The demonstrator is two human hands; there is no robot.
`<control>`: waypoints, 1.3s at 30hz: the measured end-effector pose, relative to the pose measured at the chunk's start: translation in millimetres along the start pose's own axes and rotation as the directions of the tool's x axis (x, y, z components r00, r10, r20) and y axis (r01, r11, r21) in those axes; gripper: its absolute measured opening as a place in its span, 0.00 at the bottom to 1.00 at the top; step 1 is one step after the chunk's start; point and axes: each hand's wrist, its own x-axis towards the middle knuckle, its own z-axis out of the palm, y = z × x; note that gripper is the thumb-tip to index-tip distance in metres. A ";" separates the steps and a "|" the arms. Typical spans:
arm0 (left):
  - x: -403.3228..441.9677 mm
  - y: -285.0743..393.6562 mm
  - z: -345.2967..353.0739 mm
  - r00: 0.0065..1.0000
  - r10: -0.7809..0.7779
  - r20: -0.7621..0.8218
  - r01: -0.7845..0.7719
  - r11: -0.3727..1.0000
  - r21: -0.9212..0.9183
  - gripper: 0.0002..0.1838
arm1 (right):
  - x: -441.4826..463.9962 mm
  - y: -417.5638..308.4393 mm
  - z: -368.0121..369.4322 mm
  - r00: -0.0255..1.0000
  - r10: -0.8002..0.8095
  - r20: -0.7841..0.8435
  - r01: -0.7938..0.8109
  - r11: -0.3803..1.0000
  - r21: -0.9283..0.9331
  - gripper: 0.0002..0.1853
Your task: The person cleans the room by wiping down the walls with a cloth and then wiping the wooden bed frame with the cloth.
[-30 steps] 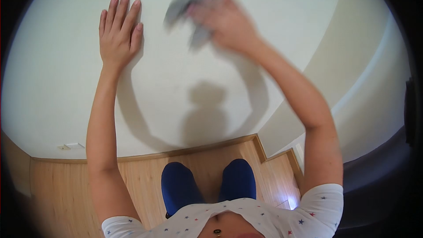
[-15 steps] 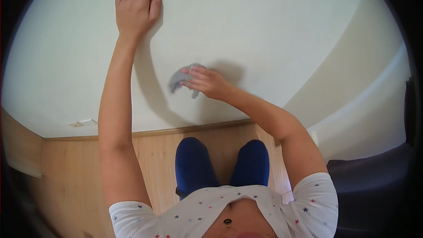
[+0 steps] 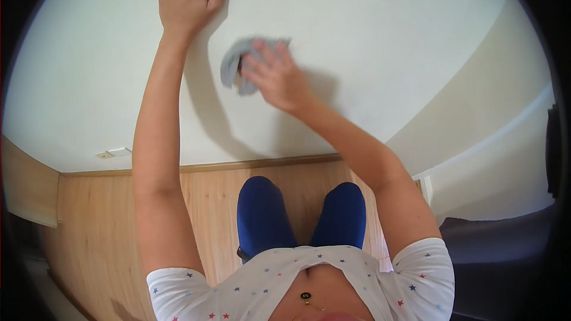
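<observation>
Against the pale wall (image 3: 357, 41), my left hand (image 3: 187, 3) lies flat at the upper left with its fingers stretched upward. The fingertips are cut off by the top of the view. To the right and lower, my right hand (image 3: 275, 77) presses a grey cloth (image 3: 232, 68) to the same wall. The cloth is bunched and sticks out past the fingers on the left and top. Motion smears the right fingers a little, and part of the cloth is hidden beneath them.
A wall plate with an outlet (image 3: 113, 153) sits low on the left. Wooden skirting (image 3: 256, 165) runs along the wall's foot above the wood floor (image 3: 101, 226). Dark furniture (image 3: 493, 241) stands at the right, and a wooden panel (image 3: 30, 181) at the left.
My right hand and the grey cloth have moved up the wall, and the cloth looks more spread out. My left hand sits slightly higher in view, still flat on the wall.
</observation>
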 end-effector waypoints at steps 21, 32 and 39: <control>-0.7 5.5 4.2 0.999 -0.030 0.027 0.029 0.999 0.023 0.25 | -41.6 -5.1 5.2 0.977 0.203 0.068 -0.200 0.979 -0.036 0.12; -5.5 2.5 34.0 0.976 0.115 -0.186 -0.139 0.982 -0.125 0.22 | -109.8 45.4 -11.5 0.719 0.685 -0.116 -0.693 0.718 -0.056 0.23; -3.8 8.7 38.4 0.963 0.168 -0.212 -0.188 0.979 -0.079 0.22 | -159.9 37.9 24.2 0.512 0.835 -0.202 -0.790 0.550 0.271 0.29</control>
